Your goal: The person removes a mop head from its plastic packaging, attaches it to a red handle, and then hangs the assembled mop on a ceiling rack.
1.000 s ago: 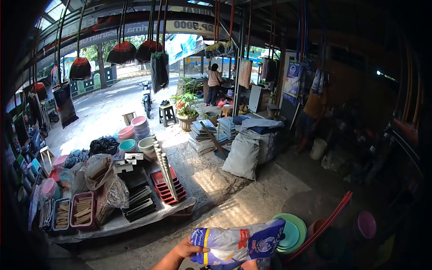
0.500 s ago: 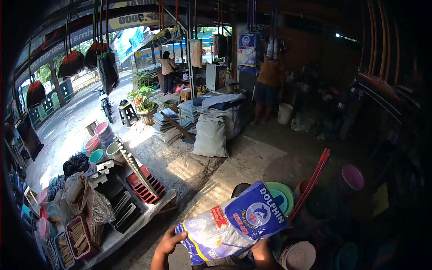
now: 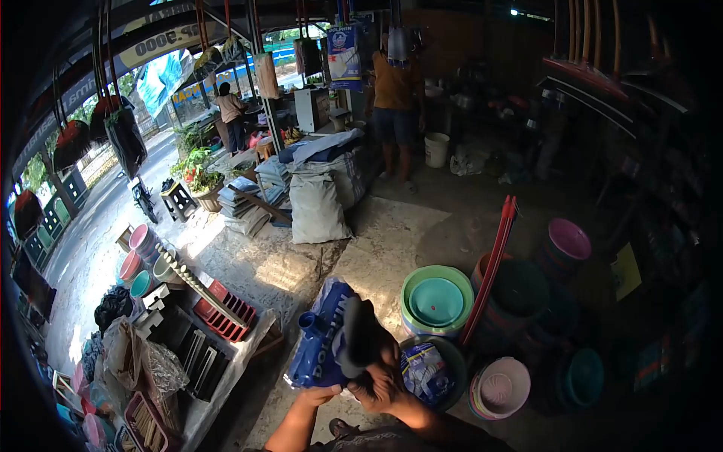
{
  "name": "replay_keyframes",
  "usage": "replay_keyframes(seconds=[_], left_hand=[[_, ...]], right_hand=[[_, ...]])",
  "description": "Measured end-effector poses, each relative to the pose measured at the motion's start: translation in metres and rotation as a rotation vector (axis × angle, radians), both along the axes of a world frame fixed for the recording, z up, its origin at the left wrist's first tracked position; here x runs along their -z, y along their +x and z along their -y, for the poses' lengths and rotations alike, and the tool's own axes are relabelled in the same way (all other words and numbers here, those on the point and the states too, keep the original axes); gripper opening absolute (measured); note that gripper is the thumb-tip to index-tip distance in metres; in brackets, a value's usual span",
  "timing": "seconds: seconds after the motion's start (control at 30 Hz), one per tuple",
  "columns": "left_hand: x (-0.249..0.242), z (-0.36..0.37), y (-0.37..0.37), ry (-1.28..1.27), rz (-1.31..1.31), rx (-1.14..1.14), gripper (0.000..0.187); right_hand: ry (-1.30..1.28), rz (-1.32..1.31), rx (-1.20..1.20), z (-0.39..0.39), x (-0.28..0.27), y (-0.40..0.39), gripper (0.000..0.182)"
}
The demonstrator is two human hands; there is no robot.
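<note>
My left hand (image 3: 320, 395) is closed on the lower edge of a blue plastic packet (image 3: 325, 335) printed DOLPHIN. The packet stands tilted, with a blue tube-like piece at its left side. My right hand (image 3: 382, 383) is closed beside it, its fingers bent around the lower end of a dark, blurred, rounded object (image 3: 364, 339) against the packet. What that dark object is, I cannot make out. Right of my hands, more blue-and-white packets (image 3: 428, 373) lie in a dark tub (image 3: 454, 360).
Green and turquoise basins (image 3: 437, 299) stand ahead, with red poles (image 3: 491, 271) leaning beside them. A pale pink basin (image 3: 503, 386) is at lower right. Goods cover the low stand (image 3: 245, 343) at left. White sacks (image 3: 316, 207) stand farther off; a person (image 3: 397, 90) is behind them.
The packet has gone from lying broad across both hands to standing narrower, farther left. The dark object now shows at my right hand. The tub of packets has come into sight as my view shifted right.
</note>
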State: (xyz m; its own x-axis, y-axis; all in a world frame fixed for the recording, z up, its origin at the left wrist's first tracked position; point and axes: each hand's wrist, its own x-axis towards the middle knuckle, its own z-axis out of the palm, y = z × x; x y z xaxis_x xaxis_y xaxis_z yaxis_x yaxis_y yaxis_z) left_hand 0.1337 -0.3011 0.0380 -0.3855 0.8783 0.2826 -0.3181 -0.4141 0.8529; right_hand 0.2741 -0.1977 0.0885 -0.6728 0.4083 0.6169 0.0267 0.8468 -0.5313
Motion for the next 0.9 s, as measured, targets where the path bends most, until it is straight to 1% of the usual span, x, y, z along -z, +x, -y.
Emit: replay_keyframes(seconds=[0.03, 0.07, 0.1, 0.17, 0.2, 0.23, 0.3, 0.37, 0.4, 0.43, 0.5, 0.53, 0.57, 0.6, 0.63, 0.67, 0.7, 0.73, 0.77, 0.83, 0.87, 0.9], left_hand=[[0.005, -0.004, 0.008, 0.082, 0.219, 0.032, 0.083], [0.007, -0.012, 0.015, 0.163, 0.351, 0.083, 0.073], [0.015, -0.015, 0.011, 0.161, 0.395, 0.054, 0.071], [0.007, -0.028, 0.012, 0.244, 0.544, -0.044, 0.073], [-0.02, -0.035, 0.021, 0.22, 0.538, -0.08, 0.076], [-0.025, -0.036, 0.025, 0.209, 0.595, -0.036, 0.076], [-0.009, -0.043, 0.029, 0.212, 0.618, 0.024, 0.074], [0.006, -0.051, 0.041, 0.207, 0.617, 0.022, 0.074], [0.014, -0.055, 0.045, 0.249, 0.567, 0.118, 0.074], [0.019, -0.057, 0.052, 0.257, 0.478, 0.101, 0.071], [0.019, -0.054, 0.068, 0.235, 0.284, 0.006, 0.067], [0.034, -0.056, 0.059, 0.219, 0.673, 0.175, 0.064], [0.032, -0.053, 0.055, 0.226, 0.671, 0.171, 0.064], [0.028, -0.051, 0.049, 0.242, 0.601, 0.182, 0.064], [0.024, -0.049, 0.047, 0.256, 0.532, 0.189, 0.065], [0.003, -0.049, 0.052, 0.216, 0.539, 0.079, 0.065], [0.012, -0.046, 0.048, 0.209, 0.621, 0.099, 0.068], [0.014, -0.044, 0.046, 0.234, 0.684, 0.152, 0.064], [0.014, -0.043, 0.044, 0.261, 0.746, 0.206, 0.059], [0.01, -0.043, 0.038, 0.257, 0.702, 0.209, 0.058], [0.011, -0.041, 0.039, 0.243, 0.664, 0.217, 0.057], [0.019, -0.038, 0.038, 0.244, 0.672, 0.2, 0.057]], right_hand=[[0.005, -0.036, 0.023, -0.007, -0.005, -0.002, 0.066], [-0.014, -0.079, 0.061, -0.01, -0.002, -0.001, 0.063], [-0.032, -0.124, 0.1, -0.015, 0.006, 0.0, 0.06], [-0.169, -0.209, 0.145, -0.033, 0.043, 0.007, 0.05], [-0.475, -0.228, 0.075, -0.039, 0.06, 0.012, 0.043], [-0.685, -0.257, 0.161, -0.044, 0.081, 0.017, 0.038], [-0.662, -0.379, 0.206, -0.036, 0.055, 0.022, 0.029], [-0.146, -0.282, 0.292, -0.033, 0.027, 0.032, 0.027], [-0.085, -0.127, 0.137, -0.031, 0.011, 0.038, 0.029], [0.039, -0.179, 0.074, -0.022, 0.012, 0.033, 0.039], [0.184, 0.006, 0.125, -0.011, -0.008, 0.03, 0.051], [0.189, 0.022, 0.174, -0.014, -0.004, 0.034, 0.054], [0.199, 0.034, 0.219, -0.024, 0.002, 0.039, 0.058], [0.126, -0.133, 0.266, -0.037, 0.022, 0.041, 0.059], [-0.038, -0.303, 0.272, -0.051, 0.051, 0.043, 0.048], [-0.184, -0.314, 0.362, -0.07, 0.085, 0.048, 0.039], [-0.73, -0.039, 0.37, -0.089, 0.107, 0.059, 0.039], [-1.203, -0.238, 0.351, -0.1, 0.129, 0.065, 0.029], [-1.677, -0.312, 0.51, -0.104, 0.121, 0.079, 0.027], [-1.85, -0.654, 0.089, -0.113, 0.151, 0.109, 0.03], [-1.856, -0.632, 0.086, -0.116, 0.148, 0.12, 0.03], [-1.456, -0.456, 0.172, -0.112, 0.138, 0.133, 0.032]])
